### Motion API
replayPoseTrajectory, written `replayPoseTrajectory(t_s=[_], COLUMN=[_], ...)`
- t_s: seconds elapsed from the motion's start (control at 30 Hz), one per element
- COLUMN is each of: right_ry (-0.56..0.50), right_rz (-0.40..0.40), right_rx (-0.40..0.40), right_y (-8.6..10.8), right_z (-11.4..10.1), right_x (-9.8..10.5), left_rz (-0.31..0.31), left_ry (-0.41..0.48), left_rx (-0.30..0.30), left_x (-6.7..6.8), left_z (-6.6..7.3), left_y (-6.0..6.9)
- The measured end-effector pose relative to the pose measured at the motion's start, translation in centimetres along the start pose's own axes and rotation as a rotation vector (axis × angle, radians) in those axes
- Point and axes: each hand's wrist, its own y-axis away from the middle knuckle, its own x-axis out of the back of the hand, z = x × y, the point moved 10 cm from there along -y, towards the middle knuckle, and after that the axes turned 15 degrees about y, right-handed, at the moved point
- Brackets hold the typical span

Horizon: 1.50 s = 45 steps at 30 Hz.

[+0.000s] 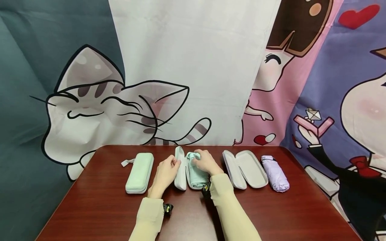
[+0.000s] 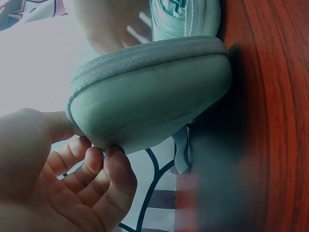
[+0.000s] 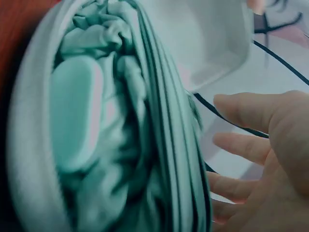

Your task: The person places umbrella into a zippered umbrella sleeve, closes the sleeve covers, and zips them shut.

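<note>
In the head view, an unzipped pale green zip case [image 1: 180, 172] stands upright-lidded on the table, with a mint green folded umbrella [image 1: 196, 174] lying in its right half. My left hand [image 1: 164, 172] pinches the outer edge of the lid, thumb on one side and fingertips on the other, as the left wrist view shows. Over the umbrella's far end is my right hand [image 1: 207, 163]. Its fingers are loosely spread beside the pleated fabric in the right wrist view, gripping nothing there. The umbrella's oval handle end [image 3: 75, 116] faces that camera.
To the left lies a closed light green case [image 1: 139, 173] with a white strap [image 1: 128, 162]. On the right are an open pale case [image 1: 251, 169] and a lavender folded umbrella [image 1: 275, 174]. A printed cloth [image 1: 196, 67] hangs behind the brown table [image 1: 99, 207].
</note>
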Motion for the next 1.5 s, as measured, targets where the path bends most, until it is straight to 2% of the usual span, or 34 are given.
replayPoseTrajectory(t_s=[0.2,0.47,0.77,1.13,1.3,1.5], right_ry=[0.059,0.168,0.263,0.405,0.299,-0.007], right_rz=[-0.087,-0.165,-0.172,-0.207,-0.250,-0.214], right_rx=[0.008,0.023,0.081,0.085,0.075,0.091], right_y=[-1.1,-1.5,-1.5,-1.3,-1.3,-0.9], right_z=[-0.9,-1.1,-1.7,-2.3,-1.8,-1.0], right_x=[-1.2,-2.6,-3.4,-3.9,-4.3,-3.4], left_rz=[-0.012,-0.010,-0.023,-0.024,-0.021,-0.018], left_ry=[0.006,0.007,0.005,-0.001,-0.005,-0.008], left_rx=[-0.005,-0.014,-0.016,-0.012,-0.017,-0.022], left_x=[-0.6,-0.9,-1.0,-1.0,-0.7,-0.5], left_z=[0.0,0.2,0.2,0.2,0.3,0.4], left_y=[0.1,0.2,0.2,0.3,0.2,0.0])
